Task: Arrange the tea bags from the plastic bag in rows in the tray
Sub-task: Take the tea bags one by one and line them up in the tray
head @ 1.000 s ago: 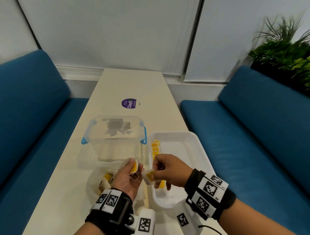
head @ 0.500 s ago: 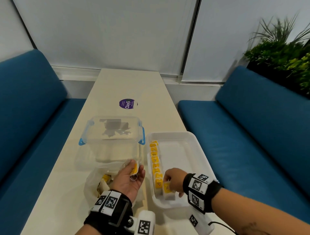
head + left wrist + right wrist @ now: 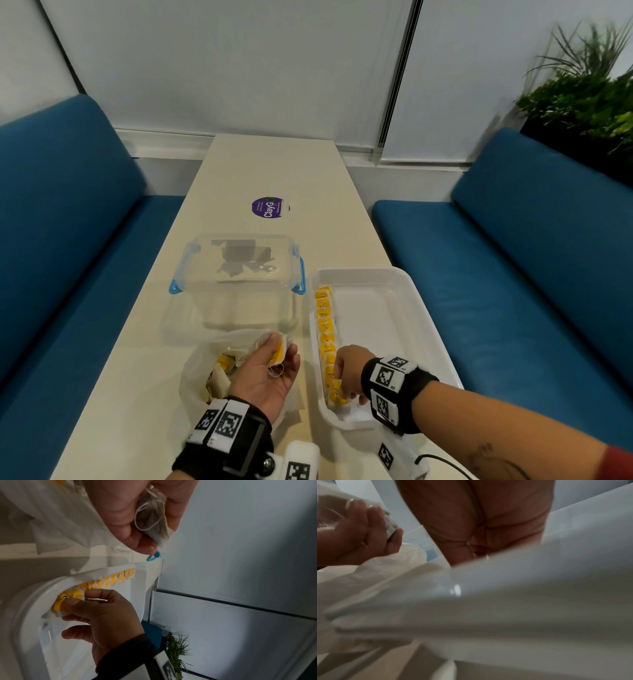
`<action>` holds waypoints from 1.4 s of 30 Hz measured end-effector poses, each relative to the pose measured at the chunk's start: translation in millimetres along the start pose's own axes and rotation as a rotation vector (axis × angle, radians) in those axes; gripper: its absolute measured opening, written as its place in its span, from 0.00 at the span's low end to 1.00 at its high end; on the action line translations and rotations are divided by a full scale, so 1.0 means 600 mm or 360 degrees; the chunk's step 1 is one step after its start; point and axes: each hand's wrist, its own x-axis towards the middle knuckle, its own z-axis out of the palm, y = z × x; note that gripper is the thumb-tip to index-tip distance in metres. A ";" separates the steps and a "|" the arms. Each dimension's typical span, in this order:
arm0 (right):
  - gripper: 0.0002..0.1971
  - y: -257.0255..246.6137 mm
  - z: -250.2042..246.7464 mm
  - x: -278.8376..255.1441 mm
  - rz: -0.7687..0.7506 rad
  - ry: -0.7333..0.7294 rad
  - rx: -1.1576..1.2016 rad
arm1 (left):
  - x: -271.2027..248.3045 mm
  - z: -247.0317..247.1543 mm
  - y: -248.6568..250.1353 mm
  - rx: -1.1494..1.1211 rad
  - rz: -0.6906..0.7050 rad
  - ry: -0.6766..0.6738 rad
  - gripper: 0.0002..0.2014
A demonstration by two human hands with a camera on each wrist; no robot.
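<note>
A white tray (image 3: 430,310) lies on the table at the right, with a row of yellow tea bags (image 3: 325,325) along its left wall. My right hand (image 3: 339,387) is down inside the tray at the near end of that row. In the left wrist view, its thumb and forefinger pinch a yellow tea bag (image 3: 68,599) there. My left hand (image 3: 281,356) is palm up over the crumpled plastic bag (image 3: 200,368), fingers curled round a tea bag (image 3: 152,524) with loose string. More tea bags (image 3: 224,363) show inside the plastic bag.
A clear lidded container with blue clips (image 3: 236,274) stands just beyond the plastic bag, left of the tray. A purple round sticker (image 3: 269,207) lies farther up the table. Blue benches (image 3: 51,240) flank the table, and a plant (image 3: 589,96) stands at the far right.
My right hand has carried a tea bag from beside the left hand down into the tray, to the near end of the row. The left hand has stayed over the plastic bag.
</note>
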 end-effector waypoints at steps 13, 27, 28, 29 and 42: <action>0.11 0.029 -0.018 -0.004 0.0094 0.0040 0.0332 | 0.006 0.019 -0.006 0.0023 -0.0035 -0.0014 0.08; 0.08 0.029 -0.048 -0.043 -0.0172 0.0144 0.0610 | 0.019 0.033 -0.017 0.0089 -0.0088 -0.0087 0.07; 0.08 0.027 -0.060 -0.051 -0.0285 0.0213 0.0692 | 0.019 0.036 -0.017 0.0093 -0.0083 -0.0093 0.07; 0.08 0.023 -0.072 -0.062 -0.0409 0.0251 0.0792 | 0.017 0.040 -0.017 0.0096 -0.0074 -0.0101 0.07; 0.10 0.001 -0.089 -0.078 -0.0547 0.0215 0.1326 | 0.029 0.075 -0.048 0.0283 0.0135 -0.0080 0.09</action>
